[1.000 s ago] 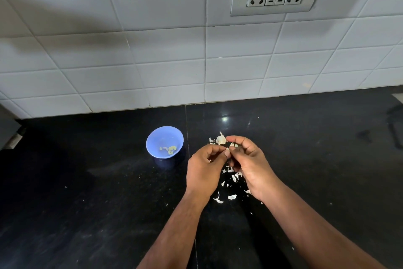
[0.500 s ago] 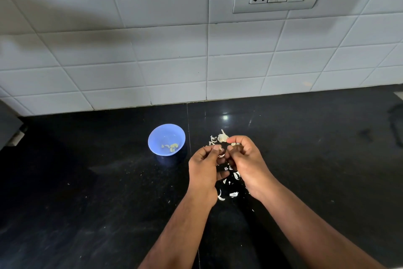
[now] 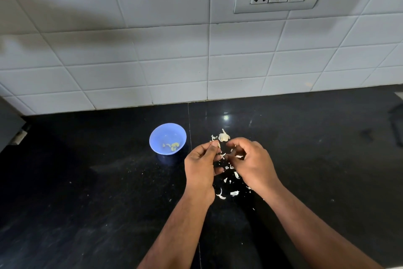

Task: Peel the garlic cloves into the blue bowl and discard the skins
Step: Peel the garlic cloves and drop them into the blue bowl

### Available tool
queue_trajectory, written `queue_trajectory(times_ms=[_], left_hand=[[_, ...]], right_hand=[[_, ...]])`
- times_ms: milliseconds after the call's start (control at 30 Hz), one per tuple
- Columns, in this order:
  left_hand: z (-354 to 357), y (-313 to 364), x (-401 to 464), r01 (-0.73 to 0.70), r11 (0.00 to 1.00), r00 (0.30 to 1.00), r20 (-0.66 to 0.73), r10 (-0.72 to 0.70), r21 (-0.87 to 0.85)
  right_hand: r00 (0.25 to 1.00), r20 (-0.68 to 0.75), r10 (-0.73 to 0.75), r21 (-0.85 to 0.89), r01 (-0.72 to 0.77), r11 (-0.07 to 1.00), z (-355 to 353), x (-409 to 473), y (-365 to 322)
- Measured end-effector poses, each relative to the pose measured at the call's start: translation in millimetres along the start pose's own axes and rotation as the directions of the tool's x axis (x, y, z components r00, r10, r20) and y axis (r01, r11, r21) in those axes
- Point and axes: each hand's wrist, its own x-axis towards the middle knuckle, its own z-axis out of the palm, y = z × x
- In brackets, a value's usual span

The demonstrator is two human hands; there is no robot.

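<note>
The hands had been drawn apart: the left hand [image 3: 201,165] pinched a clove [image 3: 218,145], the right hand [image 3: 250,163] skin [image 3: 239,156]; peeling was judged nearly done.

blue bowl [image 3: 167,138], black counter [image 3: 87,181] — white skins [image 3: 234,193], white tiles [image 3: 152,50]

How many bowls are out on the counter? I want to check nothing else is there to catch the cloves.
1. The blue bowl stands on the black counter, left of the left hand, with a few peeled cloves inside.
</note>
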Motion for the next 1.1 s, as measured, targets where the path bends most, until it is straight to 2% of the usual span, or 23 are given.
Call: queue_trajectory(times_ms=[67, 167, 300, 433, 667, 1100], left_hand=[[0.6, 0.4, -1.3, -0.001, 1.000, 1.000, 0.003, 0.001, -0.008], [1.2, 0.2, -3.3, 0.003, 1.000, 1.000, 0.006, -0.003, -0.016], [2.2, -0.6, -5.6, 0.001, 1.000, 1.000, 0.003, -0.001, -0.031], [1.8, 0.4, -6.3, -0.009, 1.000, 1.000, 0.000, 0.009, -0.009], [2.8, 1.2, -8.7, -0.016, 1.000, 0.999, 0.047, 0.016, -0.003], [5.7, 10.1, -6.1, 0.146, 0.985, 0.976, 0.174, -0.128, -0.094]], right_hand=[[0.998, -0.026, -0.055, 0.044, 0.056, 0.997, 1.1, 1.1, -2.4], [1.000, 0.018, -0.008, 0.199, 0.004, 0.980, -0.4, 0.5, -7.7], [1.000, 0.031, -0.003, 0.251, -0.005, 0.968, 0.4, -2.1, -11.9], [1.000, -0.014, -0.015, 0.223, 0.018, 0.975, 0.0, -0.4, -11.9], [1.000, 0.006, -0.004, 0.188, 0.002, 0.982, -2.2, -0.1, -16.1], [0.998, -0.069, -0.005, 0.055, 0.009, 0.998, -3.0, 3.5, -7.1]])
